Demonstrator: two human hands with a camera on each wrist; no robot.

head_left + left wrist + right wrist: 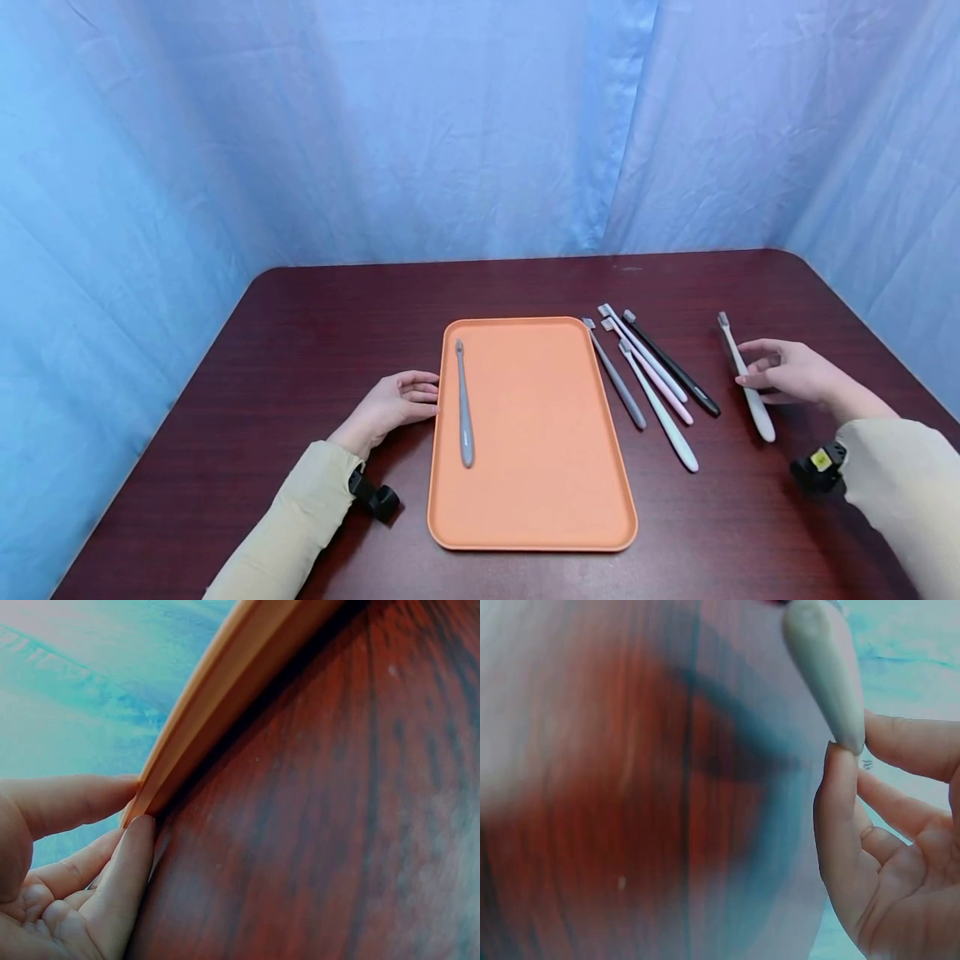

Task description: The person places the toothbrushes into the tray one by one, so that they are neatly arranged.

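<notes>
White plastic, right of centre in the head view: a white toothbrush (745, 379) lies on the dark red table (300, 350), bristles pointing up-frame, and the right hand (787, 375) is on it, fingertips pinching the handle about halfway along. The right wrist view is blurred, but there the pale handle end (826, 667) sits at the upper right with a fingertip (840, 795) touching its tip, the rest of the fingers spread and loosely bent.

Just left of that brush, a cluster of loose toothbrushes lies fanned on the table: a black one (672, 365), a pink one (652, 372), a white one (660, 408) and a grey one (617, 377), heads all toward the top of the frame, handles crossing or touching.

Centre frame, the orange tray (540, 500) sits lengthwise, and a single grey toothbrush (464, 404) lies inside it along its left side, head up-frame.

Over at left-centre, the left hand (393, 404) rests on the table, fingers relaxed and straight, fingertips against the tray's left rim. The left wrist view confirms it: a fingertip (135, 847) touches the tray's orange edge (225, 697), gripping nothing.

Blue cloth (450, 125) hangs behind the table across the top of the frame.
</notes>
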